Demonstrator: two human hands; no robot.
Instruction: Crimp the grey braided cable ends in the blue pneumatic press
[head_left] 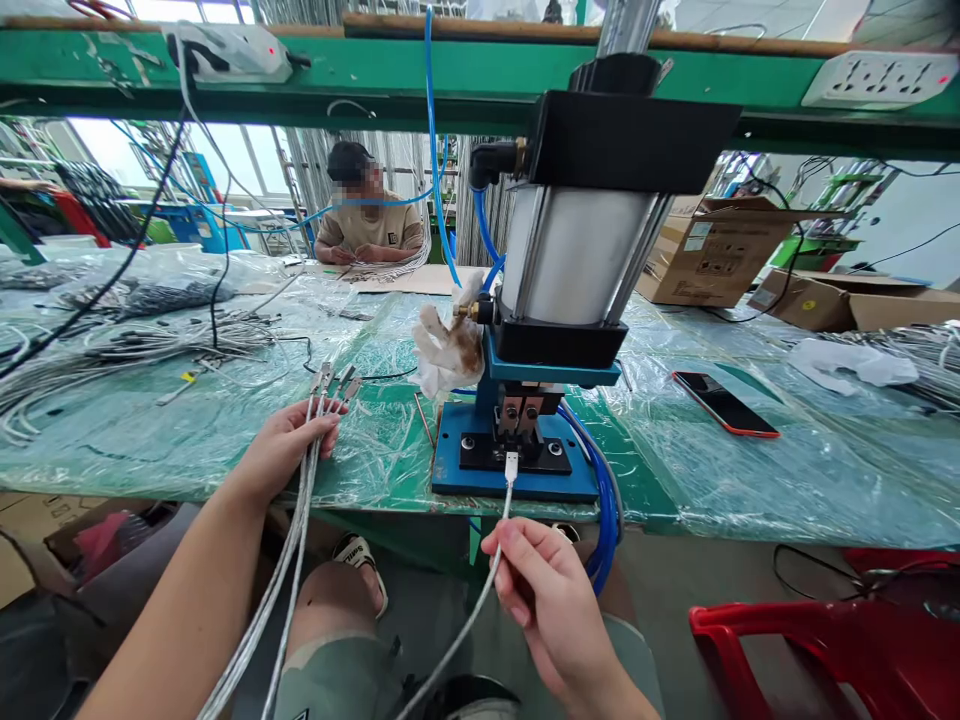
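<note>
My left hand (300, 440) is closed round a bundle of grey USB cables (301, 515), with several metal plug ends fanned out above the fingers. Between thumb and fingers, my right hand (544, 590) pinches a single USB cable (480, 605). That cable's white plug (511, 466) points upward at the front of the pneumatic press (574, 260), just below its small black die block (555, 457). Whether the plug's tip sits inside the die I cannot tell. The press stands on a blue base plate (480, 485) at the table's front edge.
A phone (726, 404) lies right of the press, with cardboard boxes (697, 255) behind it. Loose cables (202, 340) are heaped at the left. Blue air hoses (606, 520) hang beside the base. A co-worker (369, 215) sits across the table. A red stool (832, 630) stands at lower right.
</note>
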